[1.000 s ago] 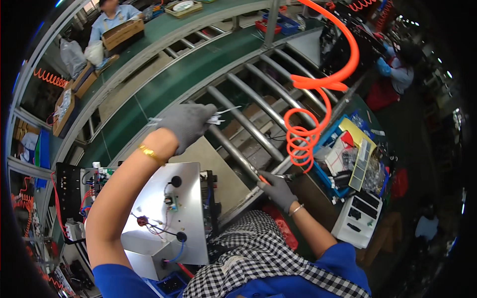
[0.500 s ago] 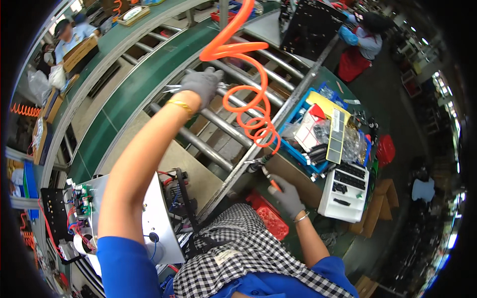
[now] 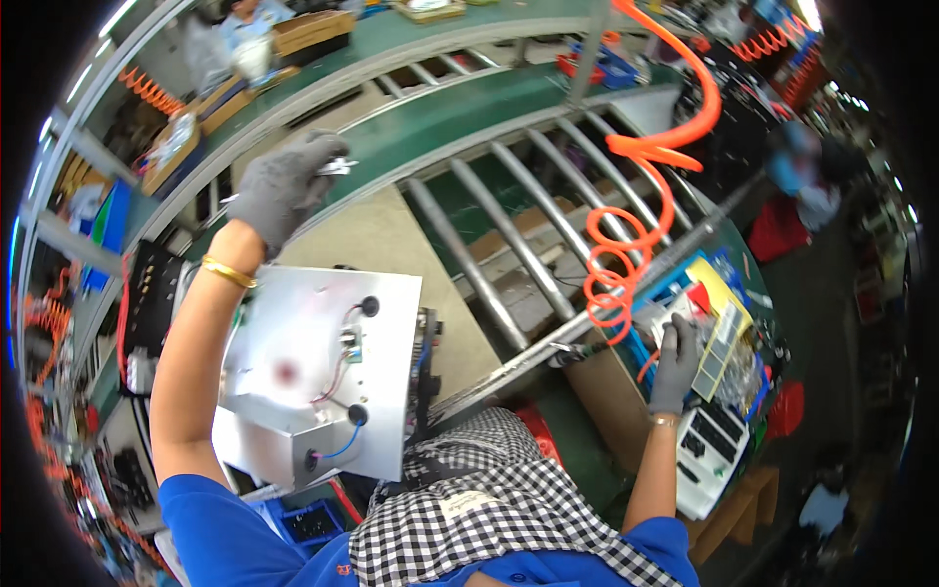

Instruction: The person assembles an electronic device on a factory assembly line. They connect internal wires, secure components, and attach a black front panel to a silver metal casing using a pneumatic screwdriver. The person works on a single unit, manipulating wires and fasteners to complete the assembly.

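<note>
My left hand (image 3: 289, 186), in a grey glove, is raised above the far left corner of a silver metal housing (image 3: 386, 333). Its fingers are closed on small silvery-white pieces (image 3: 337, 166), whose kind I cannot make out. The housing carries black grommets, thin red wires and a blue wire. My right hand (image 3: 675, 367), also gloved in grey, reaches over the near side of a blue tray (image 3: 636, 354) of mixed parts. A thin orange handle (image 3: 647, 367) sticks out beside its palm; the rest of that tool is hidden. The fingertips point into the tray.
An orange coiled hose (image 3: 675, 196) hangs over the metal rollers (image 3: 509, 245), with a dark tool (image 3: 577, 352) at its lower end. A white compartment box (image 3: 709, 460) of black parts stands near the tray. Other people work at the far left and far right.
My left hand has moved left from the rollers to above the housing. My right hand has moved right, from near the hose's end to the blue tray. The view has turned left.
</note>
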Demonstrator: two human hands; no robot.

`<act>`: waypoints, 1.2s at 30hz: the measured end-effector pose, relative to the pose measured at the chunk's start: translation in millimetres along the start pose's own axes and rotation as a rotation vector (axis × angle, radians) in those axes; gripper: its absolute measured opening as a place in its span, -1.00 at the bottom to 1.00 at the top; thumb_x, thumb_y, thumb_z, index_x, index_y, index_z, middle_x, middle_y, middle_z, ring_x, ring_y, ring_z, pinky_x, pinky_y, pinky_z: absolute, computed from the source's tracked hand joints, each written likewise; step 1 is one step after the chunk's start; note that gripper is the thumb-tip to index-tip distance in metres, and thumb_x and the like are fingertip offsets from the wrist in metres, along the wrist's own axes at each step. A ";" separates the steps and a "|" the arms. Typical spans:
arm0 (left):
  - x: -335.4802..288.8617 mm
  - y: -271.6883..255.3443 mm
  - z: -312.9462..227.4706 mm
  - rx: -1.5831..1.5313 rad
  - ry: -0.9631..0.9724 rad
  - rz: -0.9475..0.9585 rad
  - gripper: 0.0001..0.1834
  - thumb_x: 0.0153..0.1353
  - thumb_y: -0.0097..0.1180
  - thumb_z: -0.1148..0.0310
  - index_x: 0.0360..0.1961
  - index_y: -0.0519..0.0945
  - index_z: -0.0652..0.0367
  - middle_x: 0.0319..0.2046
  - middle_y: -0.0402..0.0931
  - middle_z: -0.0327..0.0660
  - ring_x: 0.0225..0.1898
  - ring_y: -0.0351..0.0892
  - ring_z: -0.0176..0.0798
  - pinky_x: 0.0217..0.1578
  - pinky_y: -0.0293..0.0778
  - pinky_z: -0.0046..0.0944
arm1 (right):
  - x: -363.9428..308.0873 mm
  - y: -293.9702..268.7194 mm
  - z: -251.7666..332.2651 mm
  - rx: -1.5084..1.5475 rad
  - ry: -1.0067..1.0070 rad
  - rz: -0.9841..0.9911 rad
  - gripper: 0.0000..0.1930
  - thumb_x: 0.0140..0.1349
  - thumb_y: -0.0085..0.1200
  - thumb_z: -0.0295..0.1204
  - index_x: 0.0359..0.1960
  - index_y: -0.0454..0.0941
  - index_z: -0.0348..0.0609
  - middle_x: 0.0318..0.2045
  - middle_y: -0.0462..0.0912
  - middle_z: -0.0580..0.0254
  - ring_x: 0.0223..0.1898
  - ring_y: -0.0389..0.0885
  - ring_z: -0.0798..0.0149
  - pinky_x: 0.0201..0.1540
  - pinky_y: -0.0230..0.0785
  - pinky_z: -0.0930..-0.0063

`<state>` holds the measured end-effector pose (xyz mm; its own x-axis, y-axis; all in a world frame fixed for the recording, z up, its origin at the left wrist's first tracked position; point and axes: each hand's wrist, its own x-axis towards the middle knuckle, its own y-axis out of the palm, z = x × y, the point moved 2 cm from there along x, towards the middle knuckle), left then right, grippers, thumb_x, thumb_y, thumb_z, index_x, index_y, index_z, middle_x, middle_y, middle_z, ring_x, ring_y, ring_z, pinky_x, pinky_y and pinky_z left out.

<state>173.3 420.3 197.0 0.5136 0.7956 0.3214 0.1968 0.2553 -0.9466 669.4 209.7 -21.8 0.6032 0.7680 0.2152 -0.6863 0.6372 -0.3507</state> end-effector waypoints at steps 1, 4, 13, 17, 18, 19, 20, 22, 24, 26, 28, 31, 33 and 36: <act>-20.5 -15.0 18.9 0.030 -0.106 -0.007 -0.68 0.16 0.05 0.44 -0.03 0.54 0.01 -0.05 0.58 -0.13 -0.08 0.60 0.07 -0.10 0.51 -0.06 | -13.1 17.1 19.0 0.005 -0.046 0.049 -0.65 0.37 0.02 -0.35 0.07 0.55 -0.33 -0.04 0.64 0.05 0.01 0.57 0.24 0.13 0.37 0.34; -93.3 -59.7 80.2 0.094 -0.433 0.002 -0.61 0.16 -0.02 0.42 0.04 0.55 0.02 -0.10 0.60 0.02 -0.06 0.60 0.09 -0.02 0.47 -0.09 | -60.8 81.1 79.1 0.113 -0.154 0.288 -0.70 0.37 0.01 -0.38 0.02 0.57 -0.31 -0.14 0.66 0.14 -0.09 0.59 0.26 0.06 0.41 0.34; -314.2 -141.0 174.2 0.382 -0.873 -0.168 -0.65 0.29 0.06 0.18 0.03 0.57 0.08 -0.06 0.60 0.03 0.03 0.54 0.17 0.01 0.45 -0.05 | -138.8 245.2 152.4 0.527 0.362 0.878 -0.53 0.46 -0.11 -0.21 0.26 0.32 -0.29 -0.02 0.54 0.14 -0.03 0.50 0.37 -0.07 0.44 0.47; -376.4 -134.4 186.9 0.395 -1.060 -0.111 -0.66 0.32 0.04 0.18 -0.01 0.57 0.16 -0.16 0.63 0.04 -0.09 0.61 0.10 -0.05 0.47 -0.07 | -163.9 287.2 153.5 0.703 0.257 0.781 -0.54 0.46 -0.13 -0.16 0.15 0.37 -0.33 -0.08 0.55 0.14 -0.12 0.55 0.34 -0.08 0.46 0.42; -389.8 -133.7 190.7 0.369 -1.087 -0.116 -0.66 0.33 0.02 0.19 -0.03 0.57 0.19 -0.21 0.64 0.03 -0.14 0.64 0.05 -0.08 0.48 -0.10 | -164.7 288.4 158.9 0.723 0.299 0.787 -0.55 0.46 -0.14 -0.18 0.14 0.37 -0.33 -0.08 0.55 0.13 -0.12 0.55 0.34 -0.07 0.46 0.42; -399.3 -132.7 194.4 0.236 -1.072 -0.160 -0.67 0.33 0.04 0.19 -0.05 0.57 0.22 -0.24 0.64 -0.01 -0.18 0.64 -0.04 -0.10 0.48 -0.14 | -164.8 288.0 164.7 0.738 0.337 0.790 -0.57 0.46 -0.15 -0.19 0.13 0.38 -0.33 -0.08 0.55 0.13 -0.12 0.56 0.34 -0.06 0.46 0.42; -405.0 -133.0 196.8 0.107 -1.048 -0.203 -0.67 0.33 0.06 0.19 -0.08 0.58 0.24 -0.28 0.64 -0.06 -0.22 0.63 -0.12 -0.12 0.48 -0.19 | -163.8 285.8 171.1 0.757 0.377 0.790 -0.58 0.46 -0.16 -0.20 0.12 0.38 -0.33 -0.09 0.55 0.13 -0.12 0.56 0.34 -0.06 0.46 0.41; -406.6 -129.7 199.8 -0.036 -0.999 -0.269 -0.67 0.31 0.10 0.20 -0.13 0.59 0.28 -0.33 0.63 -0.13 -0.27 0.59 -0.27 -0.16 0.47 -0.26 | -158.9 284.8 178.6 0.711 0.383 0.795 -0.62 0.46 -0.18 -0.25 0.08 0.39 -0.34 -0.11 0.56 0.14 -0.15 0.56 0.34 -0.09 0.46 0.43; -399.3 -124.8 202.2 -0.065 -0.961 -0.320 -0.69 0.29 0.15 0.22 -0.18 0.60 0.30 -0.38 0.61 -0.20 -0.31 0.54 -0.39 -0.20 0.45 -0.33 | -157.4 288.0 174.8 0.661 0.385 0.751 -0.64 0.45 -0.17 -0.27 0.04 0.40 -0.35 -0.17 0.58 0.15 -0.21 0.57 0.35 -0.18 0.48 0.45; -400.6 -122.8 213.6 -0.209 -1.007 -0.319 -0.72 0.29 0.16 0.26 -0.17 0.62 0.30 -0.40 0.63 -0.24 -0.33 0.53 -0.41 -0.23 0.46 -0.31 | -156.5 291.7 173.6 0.667 0.404 0.726 -0.63 0.45 -0.17 -0.28 0.07 0.40 -0.34 -0.13 0.57 0.15 -0.16 0.55 0.35 -0.10 0.45 0.44; -413.3 -119.1 229.3 -0.396 -1.081 -0.321 -0.71 0.30 0.15 0.25 -0.16 0.64 0.30 -0.40 0.63 -0.24 -0.34 0.52 -0.42 -0.26 0.46 -0.31 | -149.1 296.3 168.7 0.597 0.419 0.759 -0.60 0.47 -0.16 -0.26 0.15 0.37 -0.34 -0.08 0.57 0.14 -0.09 0.54 0.34 -0.01 0.44 0.42; -419.8 -114.0 240.3 -0.291 -1.058 -0.270 -0.67 0.33 0.12 0.20 -0.13 0.65 0.29 -0.36 0.64 -0.27 -0.30 0.52 -0.44 -0.21 0.46 -0.35 | -130.1 311.8 172.7 0.644 0.405 0.798 -0.62 0.45 -0.13 -0.25 0.08 0.41 -0.33 -0.14 0.56 0.18 -0.14 0.52 0.37 -0.06 0.42 0.43; -425.4 -114.2 234.0 -0.281 -1.115 -0.257 -0.65 0.34 0.11 0.18 -0.10 0.64 0.28 -0.31 0.63 -0.27 -0.25 0.52 -0.44 -0.17 0.44 -0.37 | -110.2 329.4 167.7 0.575 0.376 0.848 -0.62 0.43 -0.11 -0.24 0.05 0.44 -0.35 -0.18 0.59 0.19 -0.17 0.51 0.40 -0.08 0.41 0.45; -441.4 -103.1 219.2 -0.313 -1.139 -0.317 -0.62 0.37 0.09 0.15 -0.02 0.61 0.26 -0.23 0.61 -0.25 -0.20 0.49 -0.42 -0.12 0.41 -0.38 | -73.6 369.2 155.0 0.590 0.318 0.933 -0.58 0.41 -0.06 -0.22 0.09 0.45 -0.37 -0.15 0.61 0.16 -0.14 0.54 0.39 -0.06 0.41 0.46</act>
<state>-256.7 163.3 147.2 -0.5875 0.7886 0.1814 0.4538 0.5067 -0.7330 308.7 398.3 -25.8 -0.2226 0.9593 -0.1737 -0.9528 -0.1764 0.2471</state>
